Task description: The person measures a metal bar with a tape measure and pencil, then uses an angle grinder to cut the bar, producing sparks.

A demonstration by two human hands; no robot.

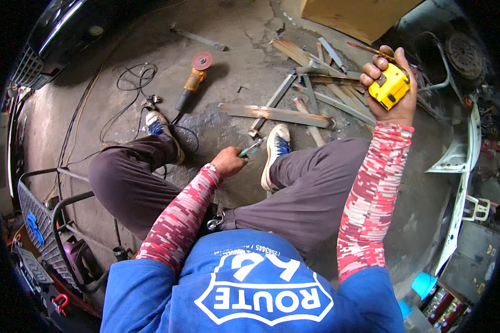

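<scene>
My left hand (229, 162) is closed around a green-handled hand tool (253, 147) with a metal end, held low between my knees; its exact kind is too small to tell. Raised at the far right, my right hand (401, 111) grips a yellow tape measure (390, 87). A thin reddish pencil-like stick (366, 50) pokes out from the same fingers. Steel bars (275, 114) lie in front of my shoes. Beyond the left hand rests an orange angle grinder (193, 81) with a reddish disc, its cord trailing off to the left.
More metal lengths (339, 105) are heaped at the right. A cardboard box (355, 16) stands at the back. One loose bar (200, 40) lies farther off. Black cables (136, 77) coil on the concrete floor. A metal-framed rack (44, 222) is to my left, a white panel (464, 161) to my right.
</scene>
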